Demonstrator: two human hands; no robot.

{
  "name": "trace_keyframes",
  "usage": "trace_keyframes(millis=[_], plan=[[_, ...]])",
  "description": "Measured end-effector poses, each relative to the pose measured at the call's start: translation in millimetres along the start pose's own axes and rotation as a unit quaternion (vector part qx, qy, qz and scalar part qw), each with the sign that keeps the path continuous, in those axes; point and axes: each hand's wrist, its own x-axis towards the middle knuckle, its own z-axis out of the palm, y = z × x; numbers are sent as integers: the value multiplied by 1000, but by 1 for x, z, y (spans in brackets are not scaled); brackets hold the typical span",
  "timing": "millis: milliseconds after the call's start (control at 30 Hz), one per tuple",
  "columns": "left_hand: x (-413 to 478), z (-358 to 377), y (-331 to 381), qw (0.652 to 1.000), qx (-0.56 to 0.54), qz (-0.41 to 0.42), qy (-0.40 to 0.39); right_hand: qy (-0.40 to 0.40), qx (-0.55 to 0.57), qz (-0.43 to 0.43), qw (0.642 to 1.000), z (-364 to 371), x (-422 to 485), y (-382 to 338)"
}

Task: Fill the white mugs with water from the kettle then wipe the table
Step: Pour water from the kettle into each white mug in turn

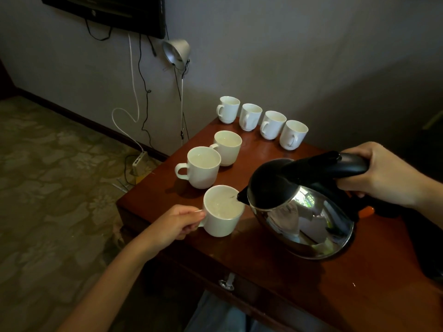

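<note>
The right hand [381, 173] grips the tilted kettle [299, 212] by its handle; the left hand [177, 222] pinches the handle of the near-left white mug [223, 212] under the spout. It looks nearly full: level the kettle slowly.

I steer by the kettle [302, 213]. Just left of its spout stands the near mug [221, 213], and beyond that a pair of mugs [202, 167] closes that side. Well behind the kettle a row of four mugs [273, 127] lines the table [335, 295] edge. Between row and kettle I see bare wood, likewise in front of the kettle.
</note>
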Motion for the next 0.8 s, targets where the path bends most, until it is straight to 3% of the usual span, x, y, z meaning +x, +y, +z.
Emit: trace_keyframes(millis=[800], plan=[[1,1,0,1000,3,-3,4,-12,-11,-15,1000,-3,4,-2]])
